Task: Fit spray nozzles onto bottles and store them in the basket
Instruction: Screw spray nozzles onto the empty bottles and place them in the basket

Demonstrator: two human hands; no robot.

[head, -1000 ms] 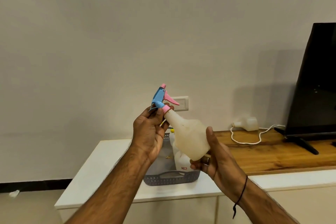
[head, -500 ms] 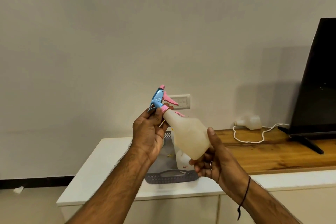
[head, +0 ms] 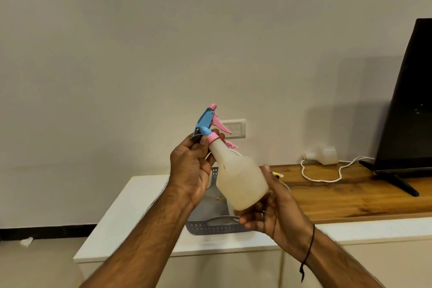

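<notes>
Little has shifted since a moment ago — both hands keep the bottle (head: 240, 180) aloft above the grey basket (head: 217, 225) on the worktop (head: 131, 213). Left hand (head: 190, 170) pinches the blue-pink nozzle (head: 207, 125); the bottle slants, neck up-left, base down-right — clasped in the right hand (head: 273, 208).

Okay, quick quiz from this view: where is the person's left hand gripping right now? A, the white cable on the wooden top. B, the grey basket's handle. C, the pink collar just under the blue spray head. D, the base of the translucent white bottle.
C: the left hand pinches the pink collar under the blue and pink spray nozzle, while the right hand cups the translucent white plastic bottle at its base.
</notes>
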